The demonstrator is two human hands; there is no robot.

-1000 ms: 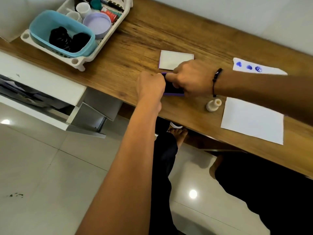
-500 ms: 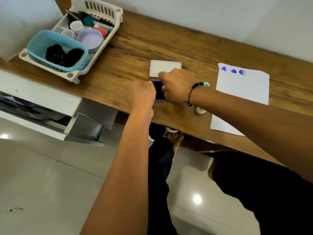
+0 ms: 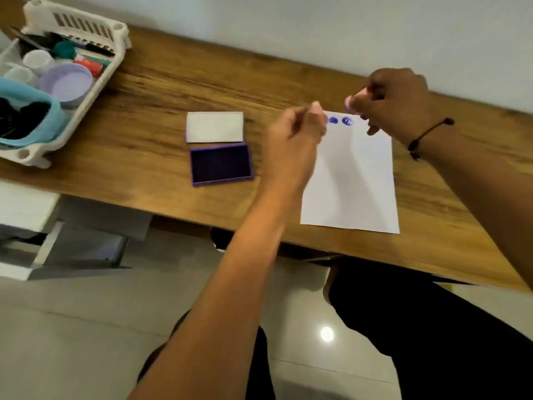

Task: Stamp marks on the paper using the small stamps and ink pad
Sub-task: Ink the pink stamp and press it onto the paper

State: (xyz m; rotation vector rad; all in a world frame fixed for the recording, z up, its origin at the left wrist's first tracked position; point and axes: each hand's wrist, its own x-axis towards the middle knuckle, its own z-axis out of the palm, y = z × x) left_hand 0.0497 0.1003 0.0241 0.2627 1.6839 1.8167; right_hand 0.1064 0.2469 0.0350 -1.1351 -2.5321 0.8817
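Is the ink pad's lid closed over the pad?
No, the ink pad lies open, its dark surface exposed, with the white lid flat on the desk just behind it.

A wooden desk (image 3: 173, 90) set against a pale wall carries a white plastic rack (image 3: 78, 30) at its left end, an open purple ink pad (image 3: 220, 164) with its white lid (image 3: 215, 127) just behind it, and a white sheet of paper (image 3: 350, 183) bearing 2 visible blue marks.
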